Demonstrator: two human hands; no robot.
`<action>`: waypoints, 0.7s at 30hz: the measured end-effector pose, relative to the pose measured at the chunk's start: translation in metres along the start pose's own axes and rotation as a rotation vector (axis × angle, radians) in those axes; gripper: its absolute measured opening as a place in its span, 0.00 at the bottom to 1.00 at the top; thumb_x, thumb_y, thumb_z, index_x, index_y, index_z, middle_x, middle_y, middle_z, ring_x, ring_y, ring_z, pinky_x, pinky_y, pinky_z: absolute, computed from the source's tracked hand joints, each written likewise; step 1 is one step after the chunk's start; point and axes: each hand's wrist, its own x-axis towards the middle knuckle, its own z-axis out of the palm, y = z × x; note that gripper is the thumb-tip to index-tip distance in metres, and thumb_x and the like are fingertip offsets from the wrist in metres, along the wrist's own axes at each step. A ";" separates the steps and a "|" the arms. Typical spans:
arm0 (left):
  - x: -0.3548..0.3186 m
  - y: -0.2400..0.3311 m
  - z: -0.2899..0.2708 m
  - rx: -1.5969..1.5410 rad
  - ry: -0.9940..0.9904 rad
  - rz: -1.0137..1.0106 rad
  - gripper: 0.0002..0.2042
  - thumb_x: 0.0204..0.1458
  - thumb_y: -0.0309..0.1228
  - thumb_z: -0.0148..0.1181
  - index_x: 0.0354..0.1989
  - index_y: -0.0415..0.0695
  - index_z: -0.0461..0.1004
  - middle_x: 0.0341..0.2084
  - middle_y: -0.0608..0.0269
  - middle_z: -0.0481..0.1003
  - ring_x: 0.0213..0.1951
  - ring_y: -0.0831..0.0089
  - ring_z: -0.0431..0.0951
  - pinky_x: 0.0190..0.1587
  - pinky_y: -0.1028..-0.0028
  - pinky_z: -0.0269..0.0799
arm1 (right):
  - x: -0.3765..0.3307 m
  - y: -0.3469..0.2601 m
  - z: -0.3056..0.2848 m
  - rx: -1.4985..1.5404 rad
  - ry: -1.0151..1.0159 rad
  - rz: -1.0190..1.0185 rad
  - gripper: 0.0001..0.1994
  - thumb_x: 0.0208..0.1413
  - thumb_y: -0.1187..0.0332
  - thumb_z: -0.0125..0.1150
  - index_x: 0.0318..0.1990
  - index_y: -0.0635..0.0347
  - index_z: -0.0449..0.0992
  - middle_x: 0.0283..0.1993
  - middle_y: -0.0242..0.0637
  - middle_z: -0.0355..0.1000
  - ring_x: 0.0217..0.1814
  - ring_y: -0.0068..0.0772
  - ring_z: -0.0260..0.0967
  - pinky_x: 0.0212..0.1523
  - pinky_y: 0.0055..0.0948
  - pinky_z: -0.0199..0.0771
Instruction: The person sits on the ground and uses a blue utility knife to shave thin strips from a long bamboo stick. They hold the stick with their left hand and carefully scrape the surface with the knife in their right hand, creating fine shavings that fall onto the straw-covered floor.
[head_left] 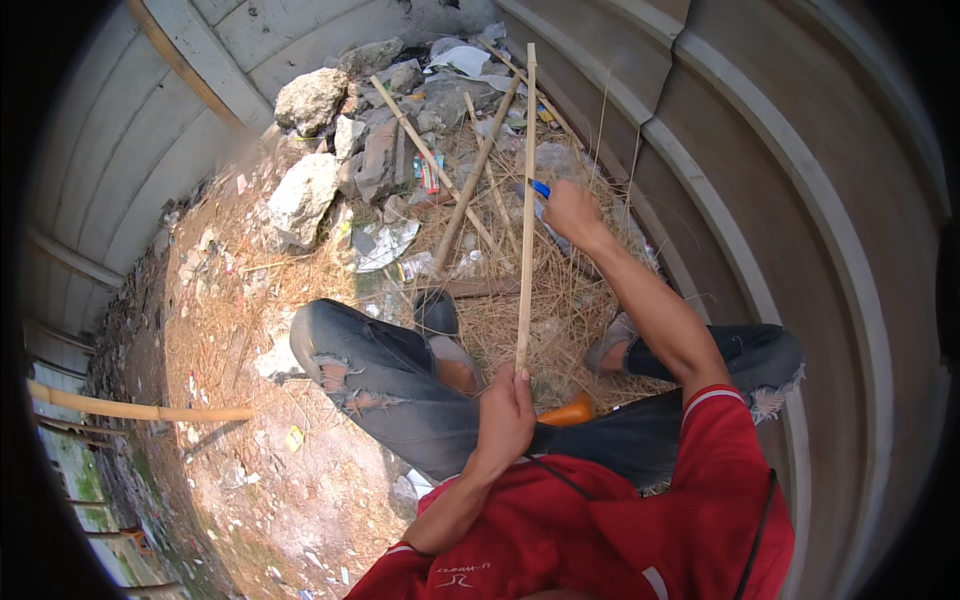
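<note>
A long, pale bamboo strip [528,230] stretches away from my lap, its far end out over the rubble. My left hand [506,412] is closed around its near end, by my crossed legs. Farther out, my right hand [572,214] grips a small blue-handled knife [541,188]. The front of the knife meets the right edge of the strip; the blade itself is too small to make out clearly. Several other bamboo strips [480,170] lie crossed beyond my feet, on straw and litter. Next to my left hand, an orange object [568,410] shows partly from behind my leg.
Stone blocks [300,198] and broken brick [384,160] are heaped ahead to the left. A corrugated metal wall [760,200] curves close along my right side. Dry shavings [490,330] cover the ground between my feet. A bamboo pole [150,408] juts in from the left.
</note>
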 end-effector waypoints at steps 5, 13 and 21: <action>0.009 -0.019 -0.012 -0.646 -0.153 -0.178 0.12 0.70 0.35 0.43 0.47 0.40 0.68 0.15 0.74 0.59 0.16 0.84 0.56 0.17 0.76 0.52 | -0.021 -0.015 -0.014 -0.117 -0.117 -0.170 0.08 0.43 0.71 0.61 0.28 0.69 0.78 0.31 0.59 0.76 0.38 0.64 0.76 0.41 0.54 0.77; 0.061 0.007 -0.038 -0.883 -0.143 -0.258 0.18 0.69 0.46 0.41 0.44 0.43 0.68 0.16 0.77 0.51 0.13 0.86 0.48 0.14 0.80 0.43 | -0.122 -0.079 -0.030 -0.034 -0.314 -0.398 0.06 0.43 0.71 0.62 0.27 0.65 0.79 0.27 0.58 0.75 0.35 0.62 0.76 0.39 0.53 0.77; 0.062 -0.014 -0.020 -0.646 0.008 -0.174 0.15 0.71 0.43 0.40 0.36 0.45 0.64 0.17 0.77 0.52 0.16 0.87 0.48 0.17 0.81 0.44 | -0.098 -0.068 0.006 -0.207 -0.230 -0.434 0.07 0.48 0.70 0.59 0.29 0.64 0.80 0.33 0.54 0.77 0.38 0.57 0.78 0.38 0.50 0.77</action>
